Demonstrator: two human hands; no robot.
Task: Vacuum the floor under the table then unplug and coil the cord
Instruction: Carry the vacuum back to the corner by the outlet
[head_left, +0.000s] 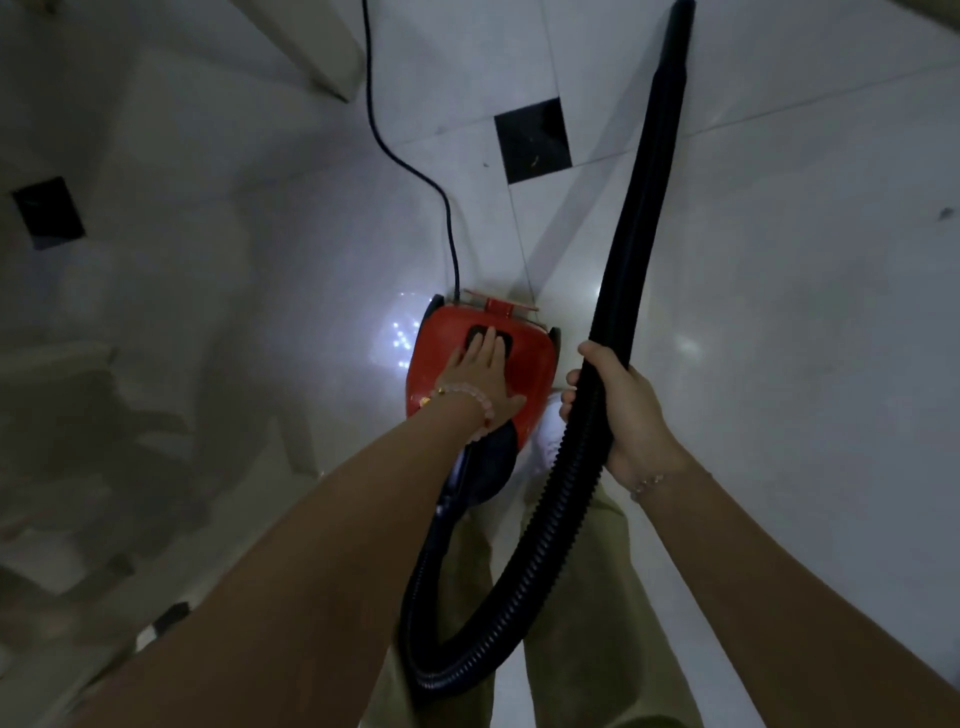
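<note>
On the pale tiled floor (779, 260), which had small black inset tiles (532, 141), stood a red canister vacuum cleaner (530, 364), directly in front of the person and between the two forearms. A black ribbed hose (498, 587) left the dark front end of the vacuum, made a loop low over the person's legs, and rose up to the right hand (623, 410). From there a long black rigid wand (649, 171) continued upward and away toward the top edge of the view. The right hand was closed around the hose just where it joins the wand, with the fingers wrapped on the left side of it. The left hand (480, 376) lay flat on top of the red body, fingers pressed together and reaching onto a black button (506, 340). A dark power cord (400, 161) ran from the far end of the vacuum across the floor and out of view at the top. A beaded bracelet (470, 396) was on the left wrist.
</note>
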